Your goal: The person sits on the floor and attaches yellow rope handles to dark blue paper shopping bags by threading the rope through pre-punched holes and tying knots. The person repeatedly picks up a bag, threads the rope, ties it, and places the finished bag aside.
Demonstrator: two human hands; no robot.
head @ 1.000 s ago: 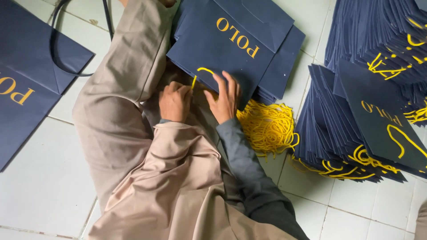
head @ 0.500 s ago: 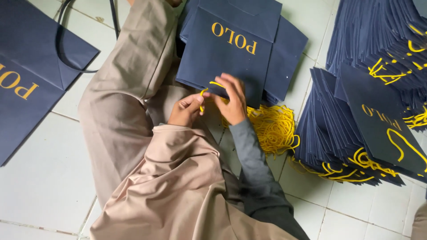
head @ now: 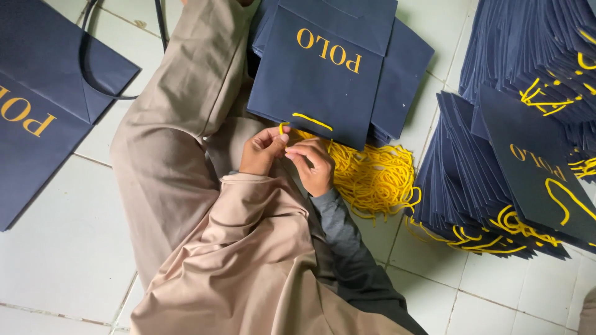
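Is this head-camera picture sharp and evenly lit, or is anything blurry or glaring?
Head view: soft, even light, no glare on the white floor tiles; the left hand and right hand pinching a yellow cord look sharp; faint shadows under the dark blue bag; the stacked bags at the right edge look slightly stretched.

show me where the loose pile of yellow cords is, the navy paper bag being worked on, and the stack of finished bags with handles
loose pile of yellow cords [head: 372, 180], head view, middle of the tangle on the floor.
navy paper bag [head: 310, 93], head view, flat front panel, below the gold lettering.
stack of finished bags [head: 465, 180], head view, fanned navy edges at its left side.
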